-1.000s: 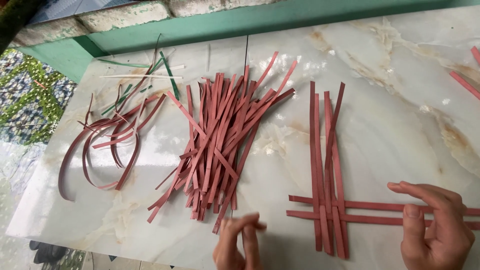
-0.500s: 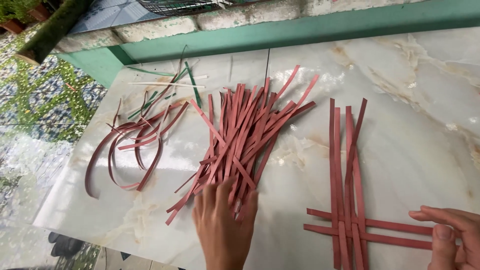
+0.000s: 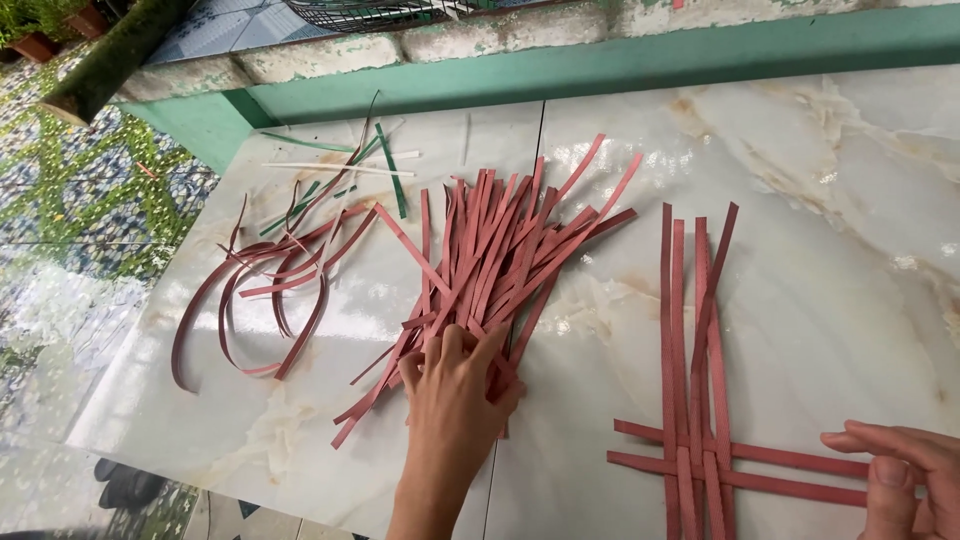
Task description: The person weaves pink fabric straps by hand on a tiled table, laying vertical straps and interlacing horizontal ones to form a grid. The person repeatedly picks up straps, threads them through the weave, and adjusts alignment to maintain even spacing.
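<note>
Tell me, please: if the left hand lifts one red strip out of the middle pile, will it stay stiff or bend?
Probably it bends: the curved strips beside the pile hold loose arcs. It looks thin and flat, so likely light. The left hand rests on crossed strips, so neighbours may drag along.

Bright, even daylight, soft and diffuse, no hard shadows anywhere. Glossy marble tabletop (image 3: 800, 250) throwing pale glare patches around 12 and 1 o'clock, plus a milky sheen toward 9 o'clock by the left edge. Only thin, faint shadows under the pile of red strips (image 3: 500, 260) and beneath the left hand (image 3: 455, 395). Pretty sharp in the middle, colours clean. Slight softness on the right hand (image 3: 900, 470) at 4 o'clock, cut off by the frame. Mild wide-angle bending along the green ledge (image 3: 600, 70) up top.
</note>
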